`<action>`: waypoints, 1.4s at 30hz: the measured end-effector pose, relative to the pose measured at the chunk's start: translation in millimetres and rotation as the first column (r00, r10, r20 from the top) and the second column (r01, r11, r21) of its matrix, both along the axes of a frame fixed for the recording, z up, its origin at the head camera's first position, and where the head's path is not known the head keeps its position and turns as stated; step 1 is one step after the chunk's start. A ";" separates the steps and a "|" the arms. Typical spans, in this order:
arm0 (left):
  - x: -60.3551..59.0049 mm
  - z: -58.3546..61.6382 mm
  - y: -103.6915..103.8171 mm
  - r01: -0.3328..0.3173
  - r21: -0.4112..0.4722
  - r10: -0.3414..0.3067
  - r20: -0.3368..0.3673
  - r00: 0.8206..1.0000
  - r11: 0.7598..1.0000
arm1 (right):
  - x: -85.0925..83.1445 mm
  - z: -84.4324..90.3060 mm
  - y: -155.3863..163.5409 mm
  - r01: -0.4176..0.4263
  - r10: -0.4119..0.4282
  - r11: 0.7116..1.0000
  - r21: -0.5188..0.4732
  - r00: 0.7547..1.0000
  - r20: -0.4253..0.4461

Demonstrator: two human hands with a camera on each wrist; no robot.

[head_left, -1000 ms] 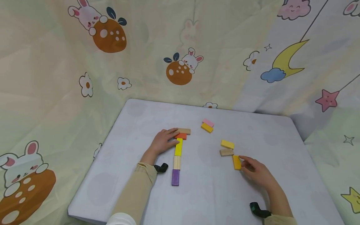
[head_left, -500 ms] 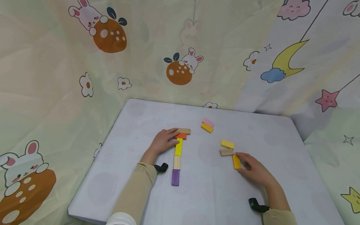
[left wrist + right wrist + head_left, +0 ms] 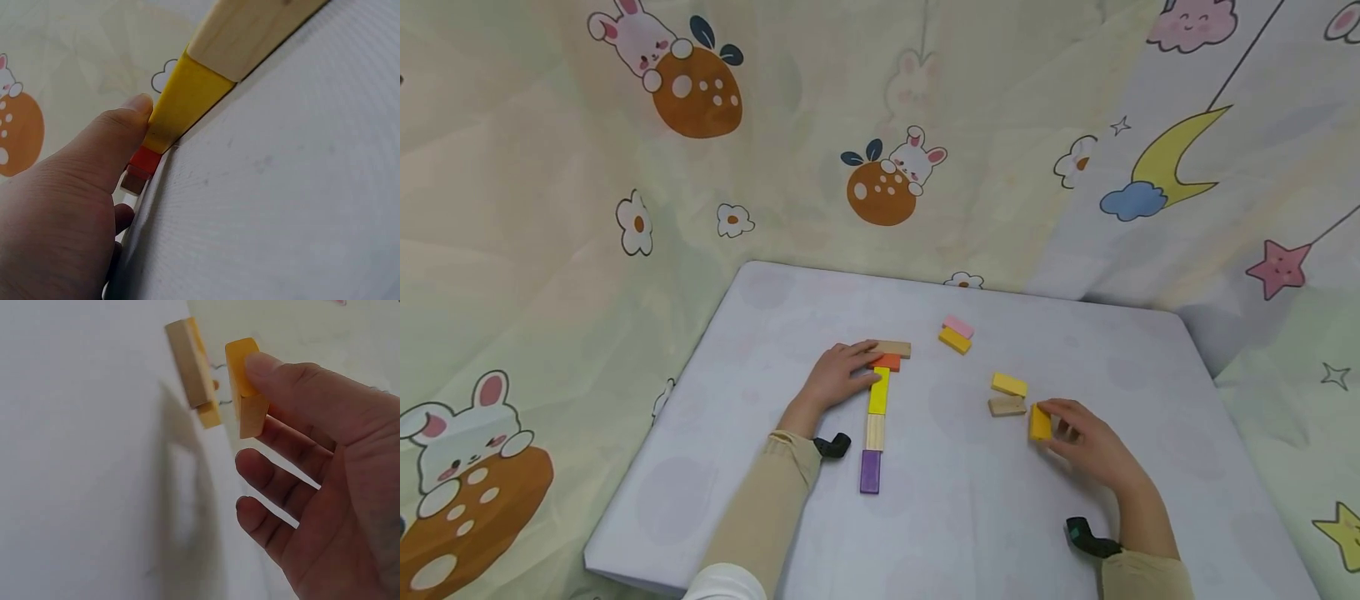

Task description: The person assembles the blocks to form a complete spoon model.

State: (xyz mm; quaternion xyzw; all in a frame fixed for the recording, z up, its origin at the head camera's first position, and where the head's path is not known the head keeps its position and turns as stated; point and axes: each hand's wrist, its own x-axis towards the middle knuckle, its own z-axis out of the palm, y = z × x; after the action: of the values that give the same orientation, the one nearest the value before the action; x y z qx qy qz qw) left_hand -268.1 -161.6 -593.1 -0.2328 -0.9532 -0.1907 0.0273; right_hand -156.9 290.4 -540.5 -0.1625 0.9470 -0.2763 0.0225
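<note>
One row of blocks (image 3: 874,417) runs down the white table (image 3: 760,350), your left hand (image 3: 838,377) still resting on its orange end with fingers straight. Your right hand (image 3: 1086,442) has pinched the orange-yellow block (image 3: 1040,422) and lifted it clear, beside the plain wood block (image 3: 1006,406).

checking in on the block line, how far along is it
Done: a row of purple, wood, yellow and orange blocks lies end to end, with a wood block across its far end. In hand: the left hand rests on that far end; the right hand pinches an amber block, tipped up on edge. Left: four loose blocks, a yellow and wood pair and a pink and amber pair.
</note>
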 end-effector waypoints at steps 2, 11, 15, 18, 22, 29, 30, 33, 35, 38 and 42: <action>0.1 0.2 0.0 -0.002 -0.007 0.002 0.004 1.000 1.000 | -6.4 6.8 -4.7 -0.021 0.020 1.000 -0.016 0.999 -0.032; 1.3 3.5 1.0 0.007 -0.006 -0.007 0.010 1.000 1.000 | -51.1 33.2 -44.3 -0.075 0.073 0.997 -0.029 0.996 -0.059; 2.0 6.1 1.4 0.006 -0.005 -0.006 0.014 1.000 1.000 | -71.2 41.1 -63.1 -0.084 0.083 0.996 -0.036 0.996 -0.022; 2.2 6.7 1.6 0.005 -0.006 -0.005 0.009 1.000 1.000 | -84.5 43.6 -75.9 -0.108 0.108 0.993 -0.047 0.994 -0.002; 2.8 7.4 1.6 0.012 0.002 -0.012 -0.007 1.000 1.000 | -100.7 43.2 -91.6 -0.151 0.151 0.986 -0.068 0.989 -0.007; 3.3 9.0 2.3 0.016 0.003 -0.016 -0.008 1.000 1.000 | -125.0 40.0 -122.5 -0.161 0.168 0.980 -0.114 0.984 0.056; 3.3 9.0 2.5 0.016 0.003 -0.016 -0.006 1.000 1.000 | -128.1 39.2 -127.1 -0.152 0.161 0.981 -0.121 0.984 0.072; 3.6 8.8 2.7 0.010 -0.006 -0.010 0.000 1.000 1.000 | -136.6 36.8 -141.9 -0.141 0.154 0.982 -0.126 0.983 0.103; 3.6 8.4 2.4 0.005 -0.014 -0.005 0.001 1.000 1.000 | -142.0 34.8 -153.1 -0.125 0.140 0.984 -0.130 0.984 0.114; 3.3 8.3 1.8 0.002 -0.011 -0.002 0.002 1.000 1.000 | -149.8 31.2 -171.7 -0.112 0.127 0.985 -0.132 0.986 0.111; 2.1 7.6 1.3 0.002 -0.012 -0.002 0.003 1.000 1.000 | -159.1 24.6 -196.1 -0.107 0.118 0.989 -0.099 0.987 0.113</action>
State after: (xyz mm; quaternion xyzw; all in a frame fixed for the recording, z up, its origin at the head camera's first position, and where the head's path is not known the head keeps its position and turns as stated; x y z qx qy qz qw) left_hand -266.0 -160.3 -585.5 -0.2336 -0.9542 -0.1851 0.0244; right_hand -316.0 94.3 -515.9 -0.1998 0.9195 -0.3273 0.0869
